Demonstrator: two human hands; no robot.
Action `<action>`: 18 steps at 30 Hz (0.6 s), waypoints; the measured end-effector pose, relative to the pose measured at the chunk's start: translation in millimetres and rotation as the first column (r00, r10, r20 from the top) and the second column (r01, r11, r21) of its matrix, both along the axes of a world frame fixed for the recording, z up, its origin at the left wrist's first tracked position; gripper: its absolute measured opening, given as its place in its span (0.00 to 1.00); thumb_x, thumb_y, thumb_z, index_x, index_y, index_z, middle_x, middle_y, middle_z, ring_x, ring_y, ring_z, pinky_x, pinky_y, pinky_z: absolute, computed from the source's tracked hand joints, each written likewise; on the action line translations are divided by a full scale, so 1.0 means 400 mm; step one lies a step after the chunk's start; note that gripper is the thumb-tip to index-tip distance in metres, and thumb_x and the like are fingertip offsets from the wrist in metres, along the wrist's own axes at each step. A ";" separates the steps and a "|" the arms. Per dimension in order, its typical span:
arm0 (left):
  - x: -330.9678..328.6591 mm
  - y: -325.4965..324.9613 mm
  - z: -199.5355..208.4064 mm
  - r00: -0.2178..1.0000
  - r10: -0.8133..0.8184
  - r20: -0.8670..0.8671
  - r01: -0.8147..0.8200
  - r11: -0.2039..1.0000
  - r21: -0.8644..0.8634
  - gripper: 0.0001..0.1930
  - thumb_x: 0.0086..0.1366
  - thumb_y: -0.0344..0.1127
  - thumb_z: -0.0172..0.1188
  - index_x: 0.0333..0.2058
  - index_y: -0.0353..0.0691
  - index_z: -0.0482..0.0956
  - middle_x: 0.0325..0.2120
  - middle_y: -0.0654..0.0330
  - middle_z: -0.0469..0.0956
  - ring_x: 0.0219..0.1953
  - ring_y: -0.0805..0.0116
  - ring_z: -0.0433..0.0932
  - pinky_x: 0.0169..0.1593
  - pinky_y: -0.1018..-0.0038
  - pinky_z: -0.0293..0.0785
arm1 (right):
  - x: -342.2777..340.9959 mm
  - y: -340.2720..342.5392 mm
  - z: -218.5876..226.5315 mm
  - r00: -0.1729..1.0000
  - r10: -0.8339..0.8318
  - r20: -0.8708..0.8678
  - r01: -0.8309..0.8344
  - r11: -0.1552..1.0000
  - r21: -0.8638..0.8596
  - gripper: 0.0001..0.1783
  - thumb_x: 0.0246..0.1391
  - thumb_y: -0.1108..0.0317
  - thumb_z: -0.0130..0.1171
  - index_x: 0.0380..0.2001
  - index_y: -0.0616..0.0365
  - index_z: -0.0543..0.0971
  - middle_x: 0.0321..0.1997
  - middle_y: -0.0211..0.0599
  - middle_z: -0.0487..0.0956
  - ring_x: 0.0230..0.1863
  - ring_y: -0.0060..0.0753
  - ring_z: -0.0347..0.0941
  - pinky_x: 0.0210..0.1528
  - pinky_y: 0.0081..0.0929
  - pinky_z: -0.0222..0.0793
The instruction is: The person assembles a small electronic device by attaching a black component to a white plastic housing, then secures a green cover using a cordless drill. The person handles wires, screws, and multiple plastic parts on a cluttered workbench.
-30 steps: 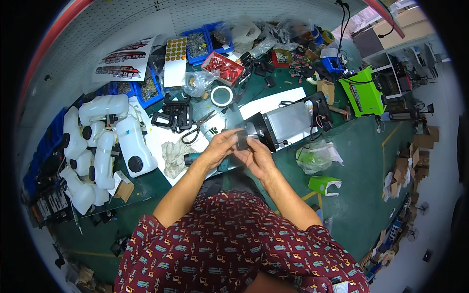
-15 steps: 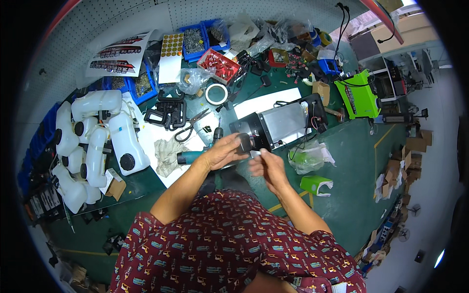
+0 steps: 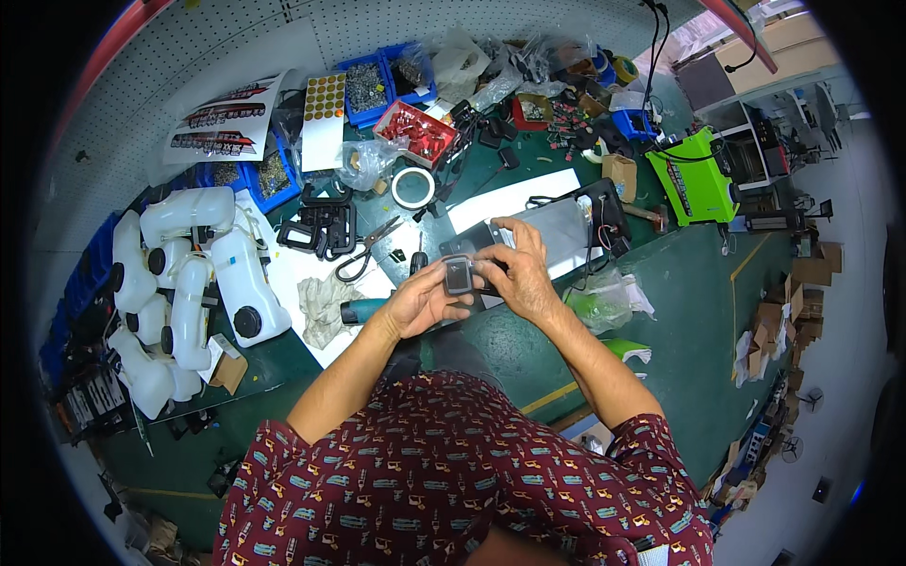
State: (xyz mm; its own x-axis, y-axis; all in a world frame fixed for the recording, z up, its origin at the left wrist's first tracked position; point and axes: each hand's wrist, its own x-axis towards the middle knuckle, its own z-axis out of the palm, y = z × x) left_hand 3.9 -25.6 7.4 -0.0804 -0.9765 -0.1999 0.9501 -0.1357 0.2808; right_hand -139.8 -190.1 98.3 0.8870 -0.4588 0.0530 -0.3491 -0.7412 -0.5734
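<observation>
My left hand (image 3: 415, 304) grips a small dark rectangular part (image 3: 459, 275) with a grey frame, like a little display, by its left side. The thumb and forefinger of my right hand (image 3: 525, 275) pinch at the part's right edge. Behind my hands lies an open machine body (image 3: 557, 230) with a grey casing and black end plates, partly hidden by my right hand. Left of it, the teal-and-black power drill (image 3: 362, 311) is partly covered by my left hand. Scissors (image 3: 366, 251) with black handles lie further left, near a crumpled cloth (image 3: 327, 309).
White plastic tanks (image 3: 247, 283) with black caps crowd the left side. Blue bins (image 3: 364, 92) and a red box (image 3: 415, 132) of small parts line the back. A green machine (image 3: 695, 179) stands at the right. A tape roll (image 3: 413, 189) lies mid-table.
My right hand has moved up and left and now touches the small part. My left hand has tilted the part so its framed face shows more, a little nearer me.
</observation>
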 end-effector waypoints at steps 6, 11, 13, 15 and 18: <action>-0.008 0.009 0.008 0.997 0.025 0.077 -0.026 1.000 0.011 0.26 0.82 0.49 0.40 0.73 0.48 0.56 0.50 0.49 0.79 0.42 0.63 0.84 0.41 0.69 0.87 | -0.007 -0.022 -0.067 0.999 0.010 -0.039 0.001 0.964 0.265 0.09 0.57 0.63 0.70 0.37 0.54 0.86 0.57 0.52 0.70 0.68 0.55 0.60 0.69 0.48 0.56; -0.017 0.008 0.005 0.999 0.017 0.038 -0.018 0.999 0.032 0.27 0.82 0.51 0.40 0.73 0.49 0.57 0.47 0.51 0.80 0.39 0.67 0.83 0.34 0.75 0.84 | -0.005 -0.030 -0.067 0.998 0.036 -0.047 -0.017 0.934 0.358 0.08 0.57 0.64 0.69 0.36 0.56 0.85 0.51 0.46 0.66 0.65 0.50 0.60 0.68 0.44 0.57; -0.019 0.005 0.008 1.000 0.007 0.030 -0.008 0.999 0.035 0.27 0.82 0.51 0.41 0.73 0.49 0.57 0.47 0.52 0.80 0.38 0.68 0.83 0.33 0.75 0.84 | -0.006 -0.033 -0.070 0.999 0.027 -0.043 -0.009 0.921 0.389 0.07 0.55 0.64 0.69 0.35 0.54 0.84 0.53 0.52 0.67 0.64 0.57 0.61 0.67 0.47 0.59; -0.020 0.001 0.013 0.999 -0.006 0.032 0.005 0.999 0.048 0.27 0.82 0.51 0.41 0.72 0.49 0.57 0.46 0.52 0.80 0.37 0.69 0.83 0.32 0.76 0.83 | -0.005 -0.035 -0.079 0.998 0.026 -0.049 -0.005 0.920 0.392 0.07 0.53 0.64 0.69 0.34 0.53 0.84 0.55 0.54 0.67 0.64 0.59 0.61 0.66 0.48 0.61; -0.025 -0.003 0.024 0.996 0.017 0.092 -0.024 0.997 0.071 0.26 0.82 0.51 0.41 0.72 0.50 0.58 0.46 0.52 0.80 0.37 0.70 0.82 0.31 0.78 0.81 | -0.003 -0.037 -0.087 0.999 0.024 -0.047 -0.004 0.922 0.387 0.07 0.55 0.65 0.69 0.34 0.55 0.84 0.55 0.52 0.67 0.64 0.55 0.63 0.65 0.46 0.63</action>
State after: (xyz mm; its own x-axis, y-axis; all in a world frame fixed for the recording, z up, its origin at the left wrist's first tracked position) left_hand -6.2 -26.7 16.9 -0.0387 -0.9605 -0.2754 0.9237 -0.1395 0.3568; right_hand -141.2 -205.0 63.7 0.8905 -0.4218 -0.1707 -0.3758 -0.4701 -0.7986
